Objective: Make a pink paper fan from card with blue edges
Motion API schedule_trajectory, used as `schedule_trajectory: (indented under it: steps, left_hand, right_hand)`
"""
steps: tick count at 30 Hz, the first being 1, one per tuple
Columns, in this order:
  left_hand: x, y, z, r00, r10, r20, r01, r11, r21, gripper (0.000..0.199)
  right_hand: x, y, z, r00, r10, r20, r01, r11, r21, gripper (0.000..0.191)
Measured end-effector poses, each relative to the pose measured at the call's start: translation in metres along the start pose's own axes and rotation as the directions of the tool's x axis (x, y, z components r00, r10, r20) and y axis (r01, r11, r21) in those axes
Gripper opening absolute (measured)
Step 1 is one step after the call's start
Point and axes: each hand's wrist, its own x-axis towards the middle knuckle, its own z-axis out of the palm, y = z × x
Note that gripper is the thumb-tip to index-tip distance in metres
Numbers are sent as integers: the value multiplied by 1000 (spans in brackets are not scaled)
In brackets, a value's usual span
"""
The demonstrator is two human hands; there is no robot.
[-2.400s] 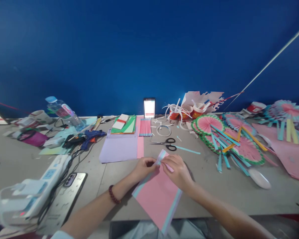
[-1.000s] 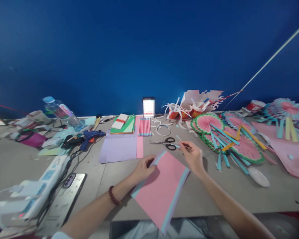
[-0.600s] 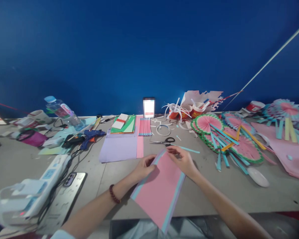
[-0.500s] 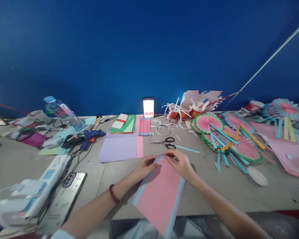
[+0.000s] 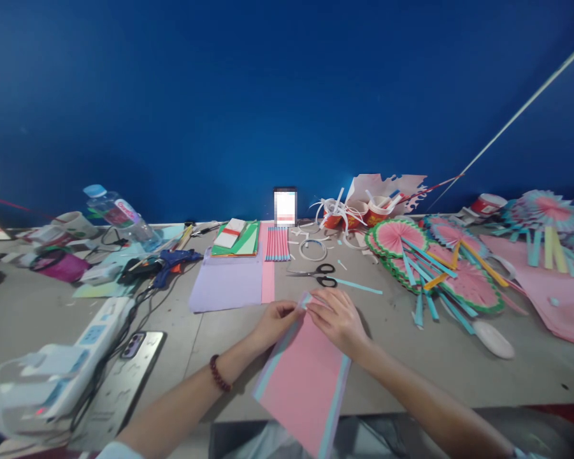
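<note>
A pink sheet of paper with blue and lilac strips along its sides lies slanted at the table's front edge, its lower end hanging over. My left hand pinches the far left corner between thumb and fingers, a beaded bracelet on its wrist. Close beside it, my right hand is closed on the same far end, its fingers bent over the paper and partly hiding it. Just beyond the hands lie black-handled scissors and a thin blue paper strip.
Left are a power strip, a phone, a blue glue gun and a tilted bottle. Lilac paper and a pleated pink piece lie ahead. Right are paper fans and a white spoon.
My right hand has shifted slightly left along the paper's far end, its fingers now closer to my left hand. The paper's right side has moved a little left with it.
</note>
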Motion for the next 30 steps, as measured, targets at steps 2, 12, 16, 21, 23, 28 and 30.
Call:
schedule_trajectory:
  steps: [2, 12, 16, 21, 23, 28, 30]
  left_hand:
    - [0, -1, 0, 1000, 5, 6, -5, 1000, -3, 40]
    - [-1, -3, 5, 999, 21, 37, -18, 997, -76, 39]
    - [-1, -2, 4, 998, 34, 44, -31, 998, -48, 39]
    - [-1, -1, 2, 999, -21, 31, 21, 1000, 1, 42]
    - [-1, -1, 1, 999, -24, 28, 25, 1000, -5, 42]
    - [2, -7, 1, 999, 25, 41, -24, 999, -30, 41]
    - [2, -8, 1, 999, 27, 46, -25, 999, -33, 41]
  right_hand:
    - [-2, 0, 3, 1000, -25, -5, 25, 999, -25, 14]
    - [-5, -3, 8, 990, -142, -23, 139, 985, -103, 15]
    - [-5, -3, 9, 999, -27, -30, 27, 1000, 3, 14]
    - [-6, 3, 9, 985, 171, -8, -167, 971, 171, 11]
    - [-6, 5, 9, 989, 150, 6, -148, 969, 196, 13]
    - [-7, 6, 11, 1000, 12, 25, -16, 982, 189, 17]
    - [-7, 5, 10, 1000, -11, 11, 9, 987, 162, 17]
